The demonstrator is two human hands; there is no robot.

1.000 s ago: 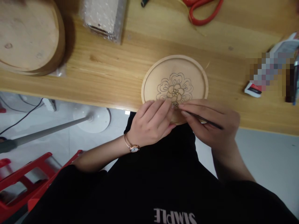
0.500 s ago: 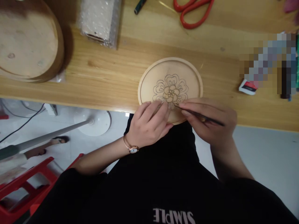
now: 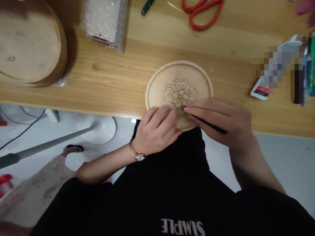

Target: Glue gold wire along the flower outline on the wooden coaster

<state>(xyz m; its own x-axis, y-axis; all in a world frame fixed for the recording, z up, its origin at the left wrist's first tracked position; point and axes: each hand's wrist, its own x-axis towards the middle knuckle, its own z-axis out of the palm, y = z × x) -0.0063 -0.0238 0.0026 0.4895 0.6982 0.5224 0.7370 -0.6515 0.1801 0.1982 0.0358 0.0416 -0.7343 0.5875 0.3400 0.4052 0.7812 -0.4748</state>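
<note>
A round wooden plate [image 3: 157, 82] with a raised rim overhangs the table's front edge. A flower is outlined on it in dark lines, its central petals [image 3: 180, 98] edged more heavily. My left hand [image 3: 159, 129] is closed on the plate's lower left, fingers over the face and thumb by the near rim. Between the fingers of my right hand [image 3: 221, 119] are slim black tweezers [image 3: 209, 124], slanting with their tips down at the flower's lower centre, close to my left fingertips. Whether the tips grip anything is too small to tell.
Red-handled scissors [image 3: 205, 16], a dark green pen [image 3: 147, 7] and a thin golden wire [image 3: 178, 9] lie farther back. A bubble-wrapped package [image 3: 104, 23] and a large round wooden piece [image 3: 29, 42] are leftward. A white tube [image 3: 261, 90] lies right. Another person's patterned clothing [image 3: 41, 186] shows lower left.
My right hand has shifted slightly, bringing the tweezers' tips up and left toward the flower's centre. My left hand stays on the plate. Another person has come into view at lower left.
</note>
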